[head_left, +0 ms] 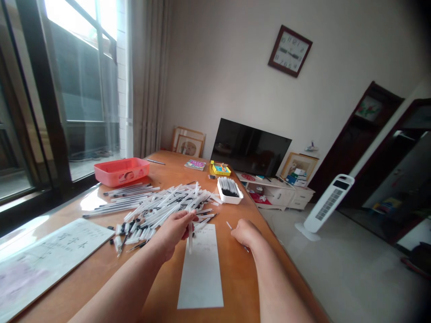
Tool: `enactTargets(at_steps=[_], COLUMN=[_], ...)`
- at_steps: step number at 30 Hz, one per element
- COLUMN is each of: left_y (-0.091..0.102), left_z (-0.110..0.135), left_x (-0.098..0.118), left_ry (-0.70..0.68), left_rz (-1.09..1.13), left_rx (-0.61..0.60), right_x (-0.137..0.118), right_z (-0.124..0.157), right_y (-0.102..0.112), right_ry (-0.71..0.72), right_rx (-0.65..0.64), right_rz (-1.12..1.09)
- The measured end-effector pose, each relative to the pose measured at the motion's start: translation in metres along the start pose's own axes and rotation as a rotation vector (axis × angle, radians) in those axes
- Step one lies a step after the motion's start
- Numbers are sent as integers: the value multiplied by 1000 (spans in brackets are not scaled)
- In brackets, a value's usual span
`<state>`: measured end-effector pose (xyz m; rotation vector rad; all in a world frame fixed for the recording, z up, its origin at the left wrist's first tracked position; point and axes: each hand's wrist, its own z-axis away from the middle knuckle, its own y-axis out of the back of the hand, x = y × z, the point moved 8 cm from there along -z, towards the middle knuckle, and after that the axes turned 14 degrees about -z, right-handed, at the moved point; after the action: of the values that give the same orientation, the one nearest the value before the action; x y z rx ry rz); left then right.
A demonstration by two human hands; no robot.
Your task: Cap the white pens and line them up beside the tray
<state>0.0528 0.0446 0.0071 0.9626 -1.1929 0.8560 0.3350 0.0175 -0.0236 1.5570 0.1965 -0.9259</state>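
Note:
My left hand [175, 229] pinches a translucent white pen barrel [190, 242], held upright over the top part of a white paper strip [201, 280]. To the right of the strip, my right hand [246, 232] is closed around a thin pen refill [229, 225]; its ends stick out on both sides of the fist. Beyond my left hand lies a loose pile of clear pen barrels [168, 204] mixed with dark parts. Short clear caps [136, 235] with black pieces are scattered at the pile's near left side.
A red plastic basket [121, 172] stands at the back left. A white box [231, 198] of upright pens sits by the right table edge, with a yellow box [220, 168] behind it. A writing notebook [43, 264] lies at front left. A tower fan [326, 206] stands on the floor.

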Motion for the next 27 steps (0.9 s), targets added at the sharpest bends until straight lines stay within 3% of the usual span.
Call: enactTargets(at_steps=[5, 10, 14, 22, 27], left_y=[-16, -34, -37, -38, -35], left_z=[3, 4, 4, 2, 1], left_x=[-4, -13, -10, -10, -12], left_ry=[21, 26, -27, -13, -10], left_rz=[-26, -41, -15, 76, 127], left_rx=[-78, -151, -141, -130, -112], right_x=[-12, -54, -86, -103, -106], right_z=[11, 37, 59, 75, 80], right_y=[-8, -18, -28, -42, -48], right_ry=[63, 209, 344, 388, 321], right_rx=[-74, -145, -292, -407, -468], right_rz=[-125, -313, -555, -634, -762])
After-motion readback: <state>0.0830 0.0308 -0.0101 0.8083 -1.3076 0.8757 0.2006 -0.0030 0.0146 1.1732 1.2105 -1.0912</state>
